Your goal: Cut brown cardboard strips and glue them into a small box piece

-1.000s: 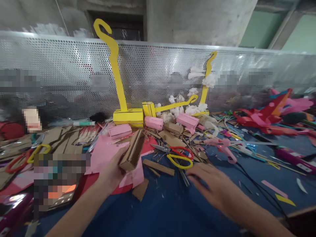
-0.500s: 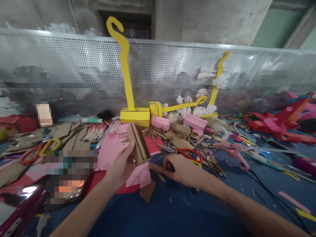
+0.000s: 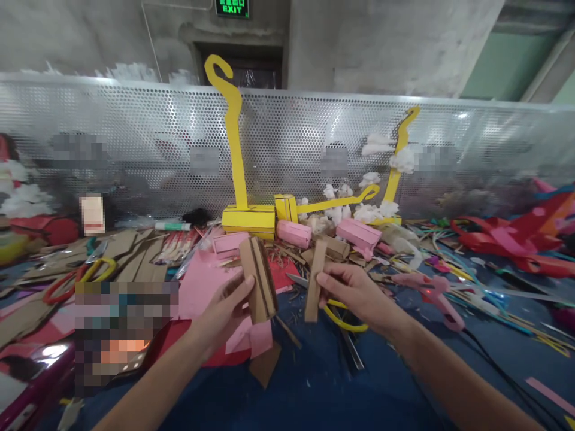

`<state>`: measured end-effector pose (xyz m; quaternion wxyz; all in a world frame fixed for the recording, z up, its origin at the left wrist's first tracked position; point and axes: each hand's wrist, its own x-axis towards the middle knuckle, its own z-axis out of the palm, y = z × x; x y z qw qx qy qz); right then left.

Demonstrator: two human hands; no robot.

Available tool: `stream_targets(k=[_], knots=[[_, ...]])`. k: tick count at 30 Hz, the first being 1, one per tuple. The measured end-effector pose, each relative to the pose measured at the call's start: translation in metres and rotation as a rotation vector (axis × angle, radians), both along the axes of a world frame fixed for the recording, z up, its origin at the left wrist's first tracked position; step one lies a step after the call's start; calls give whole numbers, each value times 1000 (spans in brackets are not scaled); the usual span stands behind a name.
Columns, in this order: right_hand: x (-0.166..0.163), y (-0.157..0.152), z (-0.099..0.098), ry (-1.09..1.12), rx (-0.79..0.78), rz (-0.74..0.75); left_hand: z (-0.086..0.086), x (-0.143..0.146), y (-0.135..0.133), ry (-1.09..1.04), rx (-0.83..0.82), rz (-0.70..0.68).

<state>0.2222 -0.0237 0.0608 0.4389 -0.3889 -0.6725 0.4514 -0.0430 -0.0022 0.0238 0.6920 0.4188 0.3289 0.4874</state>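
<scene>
My left hand (image 3: 231,302) is closed on a small cardboard box (image 3: 259,278), a long folded piece with an open slot along its face, held tilted. A flat cardboard strip (image 3: 315,281) stands nearly upright between the thumb and fingers of my right hand (image 3: 344,284), a short way to the right of the box and apart from it. Red-and-yellow-handled scissors (image 3: 345,323) lie behind and below my right hand, partly hidden by it. Pink paper (image 3: 202,287) and a cardboard scrap (image 3: 265,366) lie under and near my left hand.
A pink glue gun (image 3: 431,290) with a black cord rests at the right. Yellow hook-shaped paper pieces (image 3: 236,149) on boxes stand against the perforated metal screen (image 3: 287,131). More scissors (image 3: 96,269) and cardboard pieces lie left. Pink boxes (image 3: 294,233) sit at the back.
My right hand has raised the cardboard strip from low over the table to nearly upright beside the box. The box has turned slightly in my left hand. The view has tilted up a little.
</scene>
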Motion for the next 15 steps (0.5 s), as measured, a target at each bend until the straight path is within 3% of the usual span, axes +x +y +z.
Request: stream_targets(k=[7, 15], knots=[[-12, -17, -16, 66, -65, -21, 4, 5, -15, 118, 75, -242], [-22, -20, -20, 115, -112, 38, 2, 9, -21, 196, 143, -318]])
